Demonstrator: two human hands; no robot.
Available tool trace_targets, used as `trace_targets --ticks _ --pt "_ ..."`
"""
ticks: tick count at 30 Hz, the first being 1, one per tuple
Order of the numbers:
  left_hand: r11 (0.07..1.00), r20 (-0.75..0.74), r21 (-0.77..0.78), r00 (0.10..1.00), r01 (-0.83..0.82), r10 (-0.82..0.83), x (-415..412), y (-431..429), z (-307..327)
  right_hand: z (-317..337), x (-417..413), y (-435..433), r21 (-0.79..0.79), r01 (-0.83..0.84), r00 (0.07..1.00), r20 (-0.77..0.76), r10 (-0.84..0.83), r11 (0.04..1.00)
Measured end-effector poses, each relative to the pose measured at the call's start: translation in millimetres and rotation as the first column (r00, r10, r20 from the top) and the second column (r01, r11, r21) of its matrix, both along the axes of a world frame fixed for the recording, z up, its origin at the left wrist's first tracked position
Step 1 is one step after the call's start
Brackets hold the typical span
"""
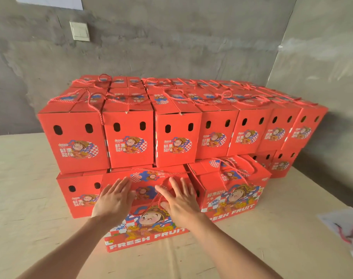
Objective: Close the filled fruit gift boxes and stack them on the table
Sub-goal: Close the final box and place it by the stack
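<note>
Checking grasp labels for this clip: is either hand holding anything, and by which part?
Nothing is held. The left hand and right hand press flat, fingers straight, on the top of the front gift box.

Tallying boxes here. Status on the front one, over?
Left hand, right hand flat on front gift box top. Lid down. Stacked boxes close behind, another box alongside.

2 bare forearms are seen now, uncovered to the frame's edge; the left hand [113,200] and right hand [180,201] are bare too.
</note>
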State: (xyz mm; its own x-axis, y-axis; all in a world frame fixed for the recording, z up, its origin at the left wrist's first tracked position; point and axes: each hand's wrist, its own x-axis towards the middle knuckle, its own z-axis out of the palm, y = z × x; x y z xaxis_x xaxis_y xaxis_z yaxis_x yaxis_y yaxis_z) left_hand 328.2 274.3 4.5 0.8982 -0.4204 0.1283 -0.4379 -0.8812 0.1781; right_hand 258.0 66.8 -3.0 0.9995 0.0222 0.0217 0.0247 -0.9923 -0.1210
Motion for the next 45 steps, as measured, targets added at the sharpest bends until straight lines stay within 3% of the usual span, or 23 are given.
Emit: trace_targets --ticks 3,9,13,15,18,20,22,25,28,30,32,35,38,40,45 --pt "0.999 0.019 0.048 0.999 0.025 -0.026 -1 7 -8 0 -2 0 -0.008 0.013 0.999 -0.033 -0.013 1.000" --pt "0.998 0.107 0.056 0.994 0.027 -0.033 10 0 -9 -12 5 -1 -0.014 0.035 0.998 0.054 -0.034 0.999" --pt "0.998 0.092 0.036 0.994 0.049 -0.052 8 2 -5 -1 2 3 -0.014 0.036 0.999 -0.036 -0.037 0.999" --pt "0.999 0.064 0.024 0.997 0.043 -0.045 8 3 -6 9 2 1 0.047 0.014 0.996 -0.086 -0.010 0.999" --pt "0.999 0.031 0.031 0.999 0.037 -0.038 9 3 -8 32 18 -14 0.265 0.047 0.994 0.087 -0.073 0.963" --pt "0.999 0.040 0.045 0.999 0.020 -0.022 12 2 -8 44 37 -28 0.222 0.058 0.983 0.158 -0.094 0.973" --pt "0.997 0.040 0.080 0.999 0.012 -0.015 13 1 -8 45 56 -38 0.103 0.037 0.993 0.105 -0.047 0.994" --pt "0.994 0.036 0.113 0.999 0.001 -0.005 13 2 -8 32 71 -41 0.083 0.009 0.998 0.067 -0.015 0.997" --pt "0.996 -0.091 0.018 0.992 -0.086 0.087 23 -7 0 29 79 -47 0.099 -0.014 0.999 0.041 0.010 0.995" --pt "0.974 -0.176 -0.135 0.972 -0.179 0.154 30 -35 12 37 86 -50 0.106 -0.047 0.999 0.006 0.046 0.993" --pt "0.939 -0.125 -0.291 0.980 -0.186 0.155 31 -82 23 51 89 -58 0.163 -0.100 0.993 -0.046 0.109 0.982" --pt "0.939 -0.002 -0.324 0.992 -0.118 0.124 28 -152 29 65 79 -89 0.271 -0.186 0.982 0.014 0.189 0.944" --pt "0.894 -0.084 -0.372 0.968 -0.249 0.235 34 -192 29 62 58 -137 0.261 -0.161 0.961 0.261 0.090 0.952" --pt "0.866 -0.132 -0.390 0.950 -0.313 0.284 37 -208 28 52 47 -172 0.202 -0.051 0.941 0.336 -0.021 0.978" --pt "0.875 -0.126 -0.354 0.944 -0.330 0.304 43 -208 17 39 45 -239 0.187 0.234 0.952 0.157 -0.264 0.954"
